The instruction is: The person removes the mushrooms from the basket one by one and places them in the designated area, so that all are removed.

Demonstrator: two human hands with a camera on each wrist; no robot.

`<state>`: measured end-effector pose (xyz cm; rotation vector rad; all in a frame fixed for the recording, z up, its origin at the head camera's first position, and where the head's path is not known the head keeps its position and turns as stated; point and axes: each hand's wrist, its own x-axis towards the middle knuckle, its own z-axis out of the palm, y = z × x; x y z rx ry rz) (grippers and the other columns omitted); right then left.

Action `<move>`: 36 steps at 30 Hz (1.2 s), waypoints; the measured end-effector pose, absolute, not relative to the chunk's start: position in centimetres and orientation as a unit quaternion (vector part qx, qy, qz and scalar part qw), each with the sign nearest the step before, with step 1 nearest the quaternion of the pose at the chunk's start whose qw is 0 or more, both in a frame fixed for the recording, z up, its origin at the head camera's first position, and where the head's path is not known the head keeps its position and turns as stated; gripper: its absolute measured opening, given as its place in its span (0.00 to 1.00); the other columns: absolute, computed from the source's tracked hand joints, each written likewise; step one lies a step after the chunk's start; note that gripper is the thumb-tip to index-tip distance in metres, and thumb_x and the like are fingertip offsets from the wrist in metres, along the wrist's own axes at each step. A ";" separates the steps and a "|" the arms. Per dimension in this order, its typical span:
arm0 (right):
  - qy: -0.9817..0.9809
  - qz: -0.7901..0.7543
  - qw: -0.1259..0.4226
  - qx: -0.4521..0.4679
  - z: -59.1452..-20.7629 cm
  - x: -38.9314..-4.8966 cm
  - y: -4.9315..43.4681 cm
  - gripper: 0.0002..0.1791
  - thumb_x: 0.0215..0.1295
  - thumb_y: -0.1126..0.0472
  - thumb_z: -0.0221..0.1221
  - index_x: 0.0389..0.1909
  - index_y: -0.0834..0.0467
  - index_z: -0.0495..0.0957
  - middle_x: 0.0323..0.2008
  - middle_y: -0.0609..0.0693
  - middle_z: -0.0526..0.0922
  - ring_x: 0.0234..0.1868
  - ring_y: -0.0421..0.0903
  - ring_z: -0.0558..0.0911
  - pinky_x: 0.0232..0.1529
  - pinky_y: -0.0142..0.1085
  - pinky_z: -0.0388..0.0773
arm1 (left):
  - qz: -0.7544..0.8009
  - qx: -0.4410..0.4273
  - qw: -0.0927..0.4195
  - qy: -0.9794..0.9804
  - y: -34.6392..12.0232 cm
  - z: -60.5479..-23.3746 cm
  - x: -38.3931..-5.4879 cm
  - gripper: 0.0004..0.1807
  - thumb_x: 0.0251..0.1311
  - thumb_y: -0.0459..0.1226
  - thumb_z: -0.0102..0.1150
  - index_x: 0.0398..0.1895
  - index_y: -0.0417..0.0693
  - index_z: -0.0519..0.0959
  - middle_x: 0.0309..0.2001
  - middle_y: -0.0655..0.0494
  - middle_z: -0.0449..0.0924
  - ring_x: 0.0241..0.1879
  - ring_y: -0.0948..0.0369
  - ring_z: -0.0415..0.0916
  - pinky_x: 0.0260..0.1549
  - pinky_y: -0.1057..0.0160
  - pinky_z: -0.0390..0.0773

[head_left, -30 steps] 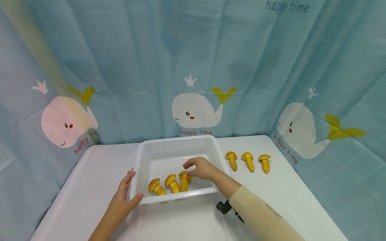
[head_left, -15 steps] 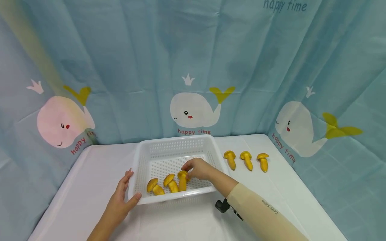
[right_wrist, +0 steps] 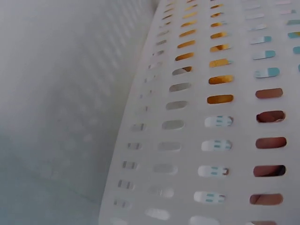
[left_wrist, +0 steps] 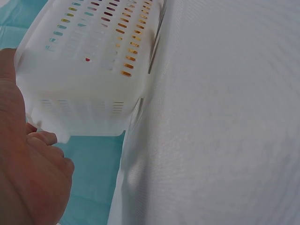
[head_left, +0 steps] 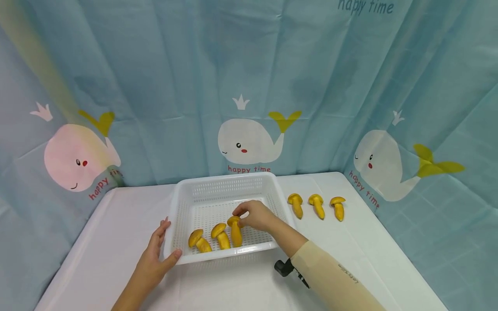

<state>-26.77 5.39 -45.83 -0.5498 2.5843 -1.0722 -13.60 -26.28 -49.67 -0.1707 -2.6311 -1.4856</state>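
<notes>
A white perforated plastic basket stands on the white table. My left hand holds its near left corner, thumb on the front rim and fingers along the left side; in the left wrist view, that hand is beside the basket wall. Inside, a yellow mushroom and a middle mushroom lean near the front wall. To their right, my right hand pinches a third mushroom near its cap. The right wrist view shows mainly the basket's slotted wall, with the hand partly visible through the slots.
Three more mushrooms lie in a row right of the basket: a left one, a middle one and a right one. A black wrist device sits under the right forearm. A blue whale-print curtain surrounds the table.
The mushroom at my right fingers has turned slightly and shifted up, away from the middle one. My left hand keeps its place on the basket. The whole view has drifted slightly.
</notes>
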 end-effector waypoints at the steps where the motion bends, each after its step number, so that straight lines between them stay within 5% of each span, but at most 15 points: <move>1: 0.897 -0.374 0.141 -0.189 -45.8 -26.7 5.4 0.12 0.62 0.60 0.70 0.46 0.48 0.87 0.44 0.40 0.87 0.55 0.47 0.82 0.62 0.47 0.78 | -0.490 -0.057 0.058 -0.868 -26.3 -49.7 -13.6 0.50 0.65 0.43 0.68 0.82 0.56 0.47 0.84 0.53 0.36 0.81 0.39 0.35 0.67 0.21 0.46; 15: 0.889 -0.410 0.078 -0.187 -45.2 -26.8 5.9 0.12 0.67 0.59 0.66 0.50 0.46 0.86 0.50 0.42 0.87 0.59 0.47 0.81 0.63 0.48 0.79 | -0.496 -0.059 0.054 -0.865 -26.2 -49.4 -13.6 0.50 0.66 0.42 0.67 0.83 0.54 0.47 0.83 0.50 0.37 0.80 0.36 0.36 0.66 0.20 0.45; 18: 0.884 -0.421 0.069 -0.189 -44.9 -26.7 6.0 0.12 0.68 0.59 0.66 0.50 0.47 0.86 0.50 0.42 0.87 0.59 0.47 0.81 0.62 0.48 0.79 | -0.507 -0.063 0.058 -0.858 -26.4 -49.5 -13.6 0.49 0.66 0.41 0.67 0.83 0.54 0.46 0.83 0.50 0.38 0.82 0.48 0.32 0.67 0.20 0.43; 25: 0.870 -0.444 0.062 -0.205 -44.3 -26.6 6.4 0.12 0.69 0.58 0.66 0.50 0.45 0.87 0.49 0.40 0.87 0.60 0.51 0.81 0.58 0.48 0.80 | -0.523 -0.060 0.055 -0.848 -26.4 -49.8 -13.8 0.49 0.66 0.40 0.67 0.83 0.56 0.46 0.83 0.53 0.37 0.82 0.50 0.30 0.68 0.22 0.41; 31: 0.862 -0.458 0.043 -0.213 -43.4 -26.0 7.4 0.12 0.69 0.59 0.66 0.51 0.45 0.86 0.49 0.38 0.87 0.60 0.53 0.81 0.54 0.45 0.80 | -0.530 -0.069 0.057 -0.843 -26.4 -50.4 -13.8 0.47 0.67 0.39 0.65 0.83 0.56 0.47 0.83 0.56 0.37 0.80 0.71 0.30 0.73 0.29 0.38; 36: 0.867 -0.452 0.029 -0.210 -42.5 -25.2 8.1 0.13 0.69 0.59 0.66 0.51 0.43 0.86 0.50 0.36 0.87 0.58 0.49 0.82 0.53 0.43 0.81 | -0.528 -0.072 0.065 -0.844 -26.5 -50.4 -13.7 0.47 0.67 0.38 0.65 0.82 0.56 0.48 0.84 0.53 0.39 0.81 0.69 0.30 0.75 0.35 0.37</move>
